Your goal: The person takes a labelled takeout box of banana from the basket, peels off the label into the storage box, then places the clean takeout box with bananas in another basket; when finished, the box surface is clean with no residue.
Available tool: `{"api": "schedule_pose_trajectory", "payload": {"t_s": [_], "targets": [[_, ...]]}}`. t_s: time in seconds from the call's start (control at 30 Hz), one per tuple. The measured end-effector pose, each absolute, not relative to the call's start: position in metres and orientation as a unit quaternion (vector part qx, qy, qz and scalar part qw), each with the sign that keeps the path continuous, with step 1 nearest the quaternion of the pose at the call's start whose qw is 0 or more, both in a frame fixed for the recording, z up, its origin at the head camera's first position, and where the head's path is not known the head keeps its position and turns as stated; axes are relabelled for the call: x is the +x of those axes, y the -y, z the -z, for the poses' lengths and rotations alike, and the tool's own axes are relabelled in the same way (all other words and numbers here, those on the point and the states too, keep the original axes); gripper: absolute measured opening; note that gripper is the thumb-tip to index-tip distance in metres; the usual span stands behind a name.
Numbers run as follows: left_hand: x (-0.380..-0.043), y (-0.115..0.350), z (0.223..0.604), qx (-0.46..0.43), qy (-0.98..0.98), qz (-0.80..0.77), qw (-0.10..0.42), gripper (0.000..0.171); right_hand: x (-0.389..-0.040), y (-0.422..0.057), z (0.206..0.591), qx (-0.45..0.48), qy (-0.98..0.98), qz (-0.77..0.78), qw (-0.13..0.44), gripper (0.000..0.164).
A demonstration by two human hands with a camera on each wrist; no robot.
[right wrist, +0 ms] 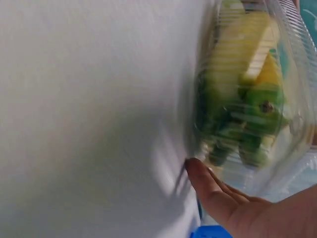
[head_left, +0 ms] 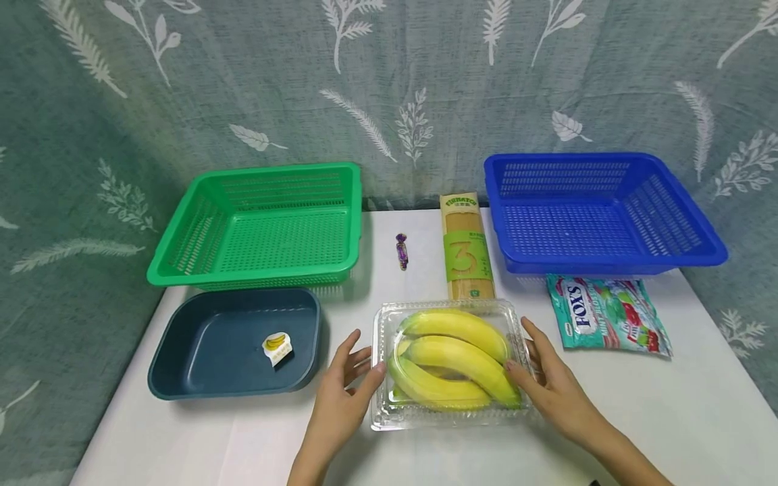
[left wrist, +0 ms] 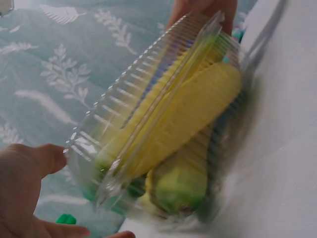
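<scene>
A clear plastic clamshell box with several yellow bananas inside lies at the middle front of the table, its lid down. At its left side is my left hand, fingers spread and thumb tip right at the box edge. My right hand flanks the right side, its thumb over the lid's edge and its fingers extended beside the wall. The left wrist view shows the left thumb at a corner of the box, with the other fingers apart from it. Green banana ends show through the box in the right wrist view.
A green basket and a blue basket stand at the back. The dark blue tub at left holds a small banana-picture piece. Around the box are a wrapped candy, a spaghetti pack and a FOX'S candy bag.
</scene>
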State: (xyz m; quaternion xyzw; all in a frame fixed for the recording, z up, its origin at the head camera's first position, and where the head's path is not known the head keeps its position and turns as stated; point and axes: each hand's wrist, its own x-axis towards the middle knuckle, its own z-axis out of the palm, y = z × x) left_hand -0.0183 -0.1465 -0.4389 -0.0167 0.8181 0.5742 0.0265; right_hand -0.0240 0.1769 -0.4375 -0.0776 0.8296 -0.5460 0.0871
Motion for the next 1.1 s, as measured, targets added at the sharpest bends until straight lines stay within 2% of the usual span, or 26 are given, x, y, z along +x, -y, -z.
{"api": "schedule_pose_trajectory", "payload": {"t_s": [0.53, 0.7, 1.1], "targets": [[-0.015, 0.134, 0.442, -0.041, -0.796, -0.604, 0.024, 0.060, -0.021, -0.166, 0.443, -0.030, -0.800, 0.598, 0.039, 0.060], [-0.016, 0.131, 0.443, -0.047, -0.790, -0.611, 0.018, 0.058, -0.020, -0.164, 0.442, -0.013, -0.802, 0.596, 0.040, 0.062], [-0.009, 0.125, 0.445, -0.056, -0.806, -0.590, 0.006, 0.068, -0.013, -0.162, 0.439, 0.007, -0.805, 0.592, 0.029, 0.070]]}}
